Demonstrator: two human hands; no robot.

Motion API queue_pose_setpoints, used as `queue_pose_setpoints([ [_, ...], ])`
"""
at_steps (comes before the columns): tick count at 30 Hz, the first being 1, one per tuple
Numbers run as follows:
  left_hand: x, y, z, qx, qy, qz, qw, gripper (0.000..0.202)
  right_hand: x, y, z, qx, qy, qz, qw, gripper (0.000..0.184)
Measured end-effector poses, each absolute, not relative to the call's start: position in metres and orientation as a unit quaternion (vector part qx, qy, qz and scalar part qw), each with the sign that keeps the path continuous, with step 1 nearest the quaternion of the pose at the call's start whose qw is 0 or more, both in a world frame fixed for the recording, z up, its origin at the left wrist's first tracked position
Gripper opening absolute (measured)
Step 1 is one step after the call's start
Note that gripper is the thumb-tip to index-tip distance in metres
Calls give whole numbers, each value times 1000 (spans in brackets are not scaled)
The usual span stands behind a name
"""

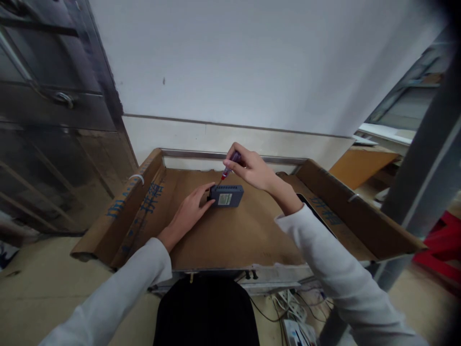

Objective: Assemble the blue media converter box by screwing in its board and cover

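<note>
A small dark blue-grey box with a pale label (226,196) lies on the cardboard-lined work surface (230,235). My left hand (189,211) rests flat against the box's left end, fingers stretched out and touching it. My right hand (250,168) is closed in a pinch round a small screwdriver with a purple and red handle (229,169). The screwdriver slants down to the left, and its tip meets the box's top rear edge.
Raised cardboard flaps (122,206) wall the surface on the left and right. A white wall stands behind, a metal-framed cabinet (54,120) at the left. A grey post (425,168) and red item (442,245) are at the right. Cables and a power strip (295,327) lie below.
</note>
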State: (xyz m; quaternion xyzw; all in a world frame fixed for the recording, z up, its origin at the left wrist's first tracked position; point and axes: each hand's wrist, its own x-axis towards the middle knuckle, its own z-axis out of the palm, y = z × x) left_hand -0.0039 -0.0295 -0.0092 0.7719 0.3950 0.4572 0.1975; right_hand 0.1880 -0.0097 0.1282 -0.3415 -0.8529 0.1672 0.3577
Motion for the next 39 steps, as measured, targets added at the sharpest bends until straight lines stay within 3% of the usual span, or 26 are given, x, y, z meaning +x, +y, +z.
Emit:
queue_pose_setpoints([
  [19, -1, -30, -5, 738, 381, 505, 237, 39, 160, -13, 127, -353, -866, 113, 336, 9],
  [29, -4, -29, -7, 741, 381, 499, 237, 41, 153, -8, 117, -363, -848, 92, 376, 7],
  [35, -3, -32, -5, 738, 389, 494, 244, 40, 168, -6, 132, -334, -874, 92, 340, 14],
  [39, -3, -32, -4, 731, 381, 505, 254, 40, 170, -8, 155, -308, -913, 71, 256, 8],
])
